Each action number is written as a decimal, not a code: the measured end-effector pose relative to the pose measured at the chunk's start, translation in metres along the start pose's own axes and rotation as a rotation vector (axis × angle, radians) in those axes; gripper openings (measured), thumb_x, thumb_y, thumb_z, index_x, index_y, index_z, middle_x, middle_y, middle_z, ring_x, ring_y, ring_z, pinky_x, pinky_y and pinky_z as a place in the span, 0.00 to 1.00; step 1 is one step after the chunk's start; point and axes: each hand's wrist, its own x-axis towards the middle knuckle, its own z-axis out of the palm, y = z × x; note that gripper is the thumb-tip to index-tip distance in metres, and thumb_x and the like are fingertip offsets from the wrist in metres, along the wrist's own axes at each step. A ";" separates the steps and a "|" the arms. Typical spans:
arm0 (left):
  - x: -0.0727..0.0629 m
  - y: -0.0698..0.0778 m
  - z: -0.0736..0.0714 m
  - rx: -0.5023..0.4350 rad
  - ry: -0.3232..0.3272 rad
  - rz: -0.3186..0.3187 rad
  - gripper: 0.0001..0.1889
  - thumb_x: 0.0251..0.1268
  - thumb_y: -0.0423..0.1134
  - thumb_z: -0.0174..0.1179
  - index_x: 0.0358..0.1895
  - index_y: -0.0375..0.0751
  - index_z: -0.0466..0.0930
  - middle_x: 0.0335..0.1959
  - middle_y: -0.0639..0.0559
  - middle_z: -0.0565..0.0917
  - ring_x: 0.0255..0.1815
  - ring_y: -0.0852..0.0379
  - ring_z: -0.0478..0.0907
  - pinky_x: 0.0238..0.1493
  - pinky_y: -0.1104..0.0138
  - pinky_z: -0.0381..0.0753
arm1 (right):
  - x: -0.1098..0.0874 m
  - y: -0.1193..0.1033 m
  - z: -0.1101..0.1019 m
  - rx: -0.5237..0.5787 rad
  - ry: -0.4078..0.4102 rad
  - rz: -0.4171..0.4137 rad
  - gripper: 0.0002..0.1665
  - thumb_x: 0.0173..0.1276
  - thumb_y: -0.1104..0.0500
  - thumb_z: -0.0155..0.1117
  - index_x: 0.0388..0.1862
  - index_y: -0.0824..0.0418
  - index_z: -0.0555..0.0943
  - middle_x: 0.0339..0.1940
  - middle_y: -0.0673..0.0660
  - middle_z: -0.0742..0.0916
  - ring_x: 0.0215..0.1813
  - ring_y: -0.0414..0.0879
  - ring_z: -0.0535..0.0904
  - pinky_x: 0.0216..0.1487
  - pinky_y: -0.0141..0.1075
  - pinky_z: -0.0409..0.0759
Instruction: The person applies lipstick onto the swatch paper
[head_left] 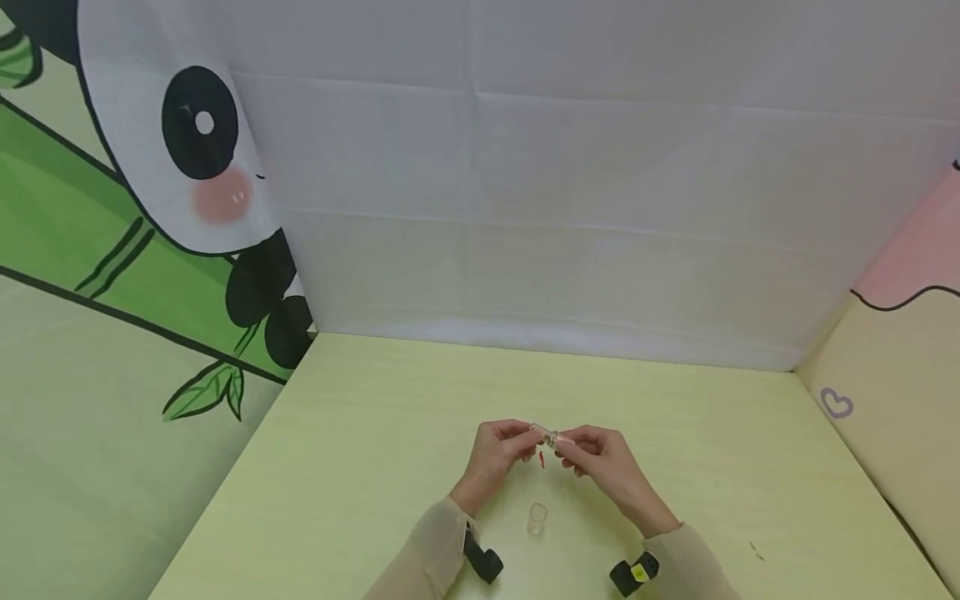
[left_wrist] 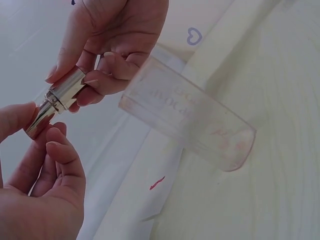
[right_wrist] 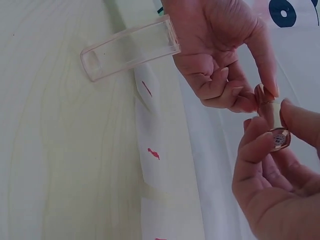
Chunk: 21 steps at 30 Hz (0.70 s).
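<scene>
Both hands hold a small shiny gold lipstick tube point(head_left: 551, 438) above the table, one at each end. My left hand point(head_left: 491, 457) pinches one end between thumb and fingers. On the other end my right hand point(head_left: 609, 468) has its thumb and fingertips. In the left wrist view the tube point(left_wrist: 66, 92) shows a narrower section joined to a wider one. The right wrist view shows a round label on one end of the tube point(right_wrist: 272, 117). Nearer the body, a clear, pinkish, hollow cap point(head_left: 536, 518) stands on the table, apart from both hands; faint lettering marks its side point(left_wrist: 190, 115).
Red streaks point(right_wrist: 153, 153) mark a white strip beyond the cap. The pale yellow table point(head_left: 360, 467) runs back to a white fabric wall point(head_left: 562, 208). Printed panels flank it, a panda point(head_left: 180, 192) on the left. A thin dark mark point(head_left: 756, 550) lies at the right.
</scene>
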 end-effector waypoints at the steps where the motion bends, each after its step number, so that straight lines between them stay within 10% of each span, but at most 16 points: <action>1: 0.000 0.000 0.000 0.004 -0.002 0.001 0.12 0.60 0.32 0.65 0.38 0.22 0.83 0.25 0.43 0.81 0.22 0.57 0.72 0.26 0.70 0.73 | 0.000 0.000 0.000 0.000 0.000 -0.006 0.17 0.66 0.56 0.66 0.45 0.69 0.82 0.36 0.62 0.86 0.36 0.56 0.81 0.33 0.37 0.79; 21: -0.002 -0.003 -0.002 0.014 -0.035 -0.025 0.13 0.59 0.34 0.67 0.40 0.25 0.83 0.28 0.48 0.83 0.26 0.59 0.75 0.30 0.71 0.75 | -0.002 0.005 -0.001 -0.015 0.021 -0.018 0.16 0.65 0.57 0.67 0.46 0.66 0.83 0.38 0.65 0.86 0.35 0.51 0.82 0.36 0.38 0.80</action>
